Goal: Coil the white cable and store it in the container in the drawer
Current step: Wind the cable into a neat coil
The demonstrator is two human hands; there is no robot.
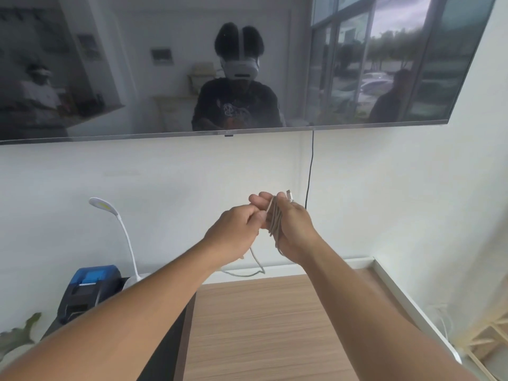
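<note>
While a wood-grain table runs along the pale wall under a dark wall-mounted screen, a white gooseneck lamp and a blue-topped printer sit at the left. Above the table, the right hand is wrapped around the white cable, whose loops run up and down, plug tip uppermost. The left hand pinches its loose tail, which droops to the table.

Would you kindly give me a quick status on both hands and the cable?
Right hand holds the coiled white cable, plug up. Left hand pinches the loose tail, feeding it in. Tail hangs to the wooden top. No drawer or container in view.
</note>
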